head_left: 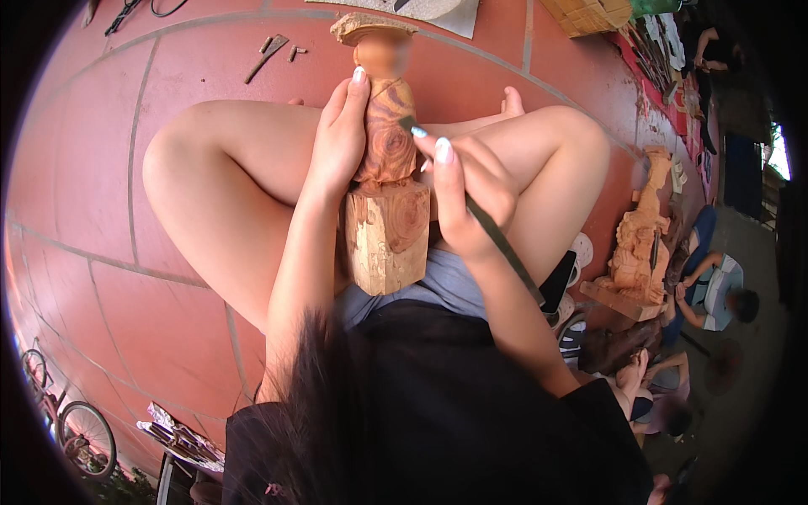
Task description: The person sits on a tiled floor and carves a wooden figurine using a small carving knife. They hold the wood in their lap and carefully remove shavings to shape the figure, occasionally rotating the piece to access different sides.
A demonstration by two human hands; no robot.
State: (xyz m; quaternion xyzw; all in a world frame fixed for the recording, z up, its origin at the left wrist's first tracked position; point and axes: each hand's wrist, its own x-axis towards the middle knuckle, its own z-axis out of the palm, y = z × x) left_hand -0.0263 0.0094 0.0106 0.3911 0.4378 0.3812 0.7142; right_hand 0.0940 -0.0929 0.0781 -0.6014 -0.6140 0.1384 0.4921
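A carved wooden figure point(390, 147) with a wide flat hat and a blocky, uncarved base stands between my bent legs, its grain swirling brown and tan. My left hand point(338, 139) grips its left side, thumb up near the neck. In my right hand point(471, 181) is a long, flat, dark carving chisel point(502, 242), held much like a pen. Its tip rests at or very near the right side of the figure's body; whether it touches I cannot tell. The chisel's rear end reaches past my right wrist.
On the red tiled floor point(84, 194), small tools point(267, 57) lie ahead to the left. A larger wood carving point(637, 248) is at my right, with people seated beyond it. A cardboard box point(589, 13) and many tools are at the far right; a bicycle point(84, 438) stands lower left.
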